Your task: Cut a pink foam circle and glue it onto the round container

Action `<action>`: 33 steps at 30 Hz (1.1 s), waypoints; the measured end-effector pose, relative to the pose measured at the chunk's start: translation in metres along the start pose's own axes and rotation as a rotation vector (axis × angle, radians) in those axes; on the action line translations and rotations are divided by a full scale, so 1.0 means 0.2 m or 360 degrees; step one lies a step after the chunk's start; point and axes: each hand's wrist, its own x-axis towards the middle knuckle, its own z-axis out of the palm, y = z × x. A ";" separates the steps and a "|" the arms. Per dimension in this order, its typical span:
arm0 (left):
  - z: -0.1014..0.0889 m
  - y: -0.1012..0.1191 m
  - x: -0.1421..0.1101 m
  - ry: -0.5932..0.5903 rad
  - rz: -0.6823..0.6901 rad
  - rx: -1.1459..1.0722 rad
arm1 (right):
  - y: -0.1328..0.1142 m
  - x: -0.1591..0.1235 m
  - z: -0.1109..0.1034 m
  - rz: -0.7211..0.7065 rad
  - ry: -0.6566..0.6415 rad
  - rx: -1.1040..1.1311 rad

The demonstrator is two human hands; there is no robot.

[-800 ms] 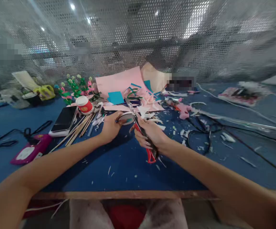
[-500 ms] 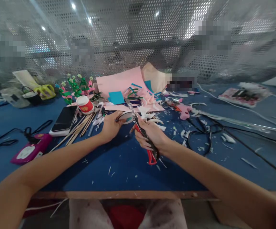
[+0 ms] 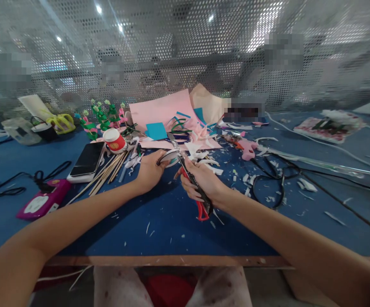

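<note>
My left hand (image 3: pixel 152 171) is closed, its thumb and fingers pinching a thin curled strip (image 3: pixel 173 156), dark along one edge and pale inside. What the strip is made of is hard to tell. My right hand (image 3: pixel 200 178) wraps round red-and-black-handled scissors (image 3: pixel 203 209). Their metal blades point up and away, and meet or pass close by the right end of the strip. Whether the blades touch it cannot be made out. Just beyond both hands lie white and pink paper scraps (image 3: pixel 199 150) and a blue paper square (image 3: pixel 156 131).
Wooden sticks (image 3: pixel 109 171), a red-and-white paper cup (image 3: pixel 115 141), a phone (image 3: pixel 87 158) and a purple power strip (image 3: pixel 45 200) are at left. On the right lie a pink glue gun (image 3: pixel 248 148) and black cables (image 3: pixel 281 187). A perforated metal screen (image 3: pixel 172 64) stands behind the table.
Both hands stay almost in place with the strip and scissors still held. The left hand and the strip have shifted very slightly to the right.
</note>
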 end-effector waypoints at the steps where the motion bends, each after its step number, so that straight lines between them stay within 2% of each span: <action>1: 0.00 0.00 0.00 -0.0027 0.0025 0.0019 | 0.00 0.00 0.00 -0.0004 0.0004 -0.0007; 6: -0.01 0.01 0.00 -0.0129 0.0066 0.0026 | 0.00 0.00 0.00 -0.0024 -0.0029 -0.0023; 11: -0.01 0.02 0.00 -0.0023 -0.0053 0.0060 | 0.00 0.01 0.01 -0.0029 -0.0056 -0.0036; 15: -0.01 0.01 0.00 0.0031 -0.0056 0.0013 | 0.01 0.01 0.00 0.0005 -0.0055 -0.0029; 20: 0.00 -0.01 -0.01 -0.0082 0.0103 -0.0013 | 0.02 0.00 0.00 0.0013 -0.0078 -0.0002; 23: 0.00 0.00 -0.01 -0.0124 0.0105 -0.0034 | 0.01 0.00 0.00 0.0002 -0.0107 0.0034; 25: 0.00 0.01 -0.01 -0.0108 0.0054 -0.0034 | 0.01 0.00 0.00 -0.0007 -0.0118 0.0041; 28: 0.00 0.00 0.01 0.0013 -0.0088 -0.0023 | 0.02 0.00 0.01 0.0010 -0.0147 0.0021; 31: 0.01 -0.05 0.04 0.0174 -0.0333 -0.0099 | 0.02 0.00 0.02 0.0049 -0.0175 0.0003; 33: 0.02 -0.10 0.05 0.0206 -0.0455 -0.0241 | 0.02 0.00 0.01 0.0040 -0.0129 0.0023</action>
